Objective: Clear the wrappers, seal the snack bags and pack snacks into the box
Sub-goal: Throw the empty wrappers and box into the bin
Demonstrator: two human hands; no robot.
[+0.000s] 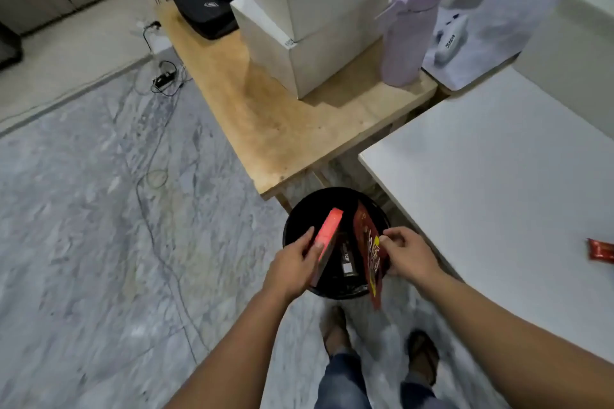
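Grey marbled floor (99, 209) fills the left half of the frame, with loose cables (156, 143) trailing across it from a plug at upper left. Upper centre: your wooden bench (282, 129), carrying stacked white boxes (309, 20), a lilac water bottle (410, 20) just right of them, and a black bag (202, 7) at its far end. Right side: your white table (498, 183), with one red snack packet (601, 251) lying at the frame's right edge. Lower centre: a black round bin (335, 242) on the floor between bench and table. Your left hand (292, 267) grips a pink-red flat box (327, 237), thumb on one face and fingers on the other, tilted over the bin's left half. Your right hand (410, 254) pinches a dark red wrapper (370, 249) with a yellow patch, fingers curled, hanging over the bin's right rim. Inside the bin, a dark package with a white label (347, 262) lies between the two. Bottom centre: your feet in sandals (422, 355).
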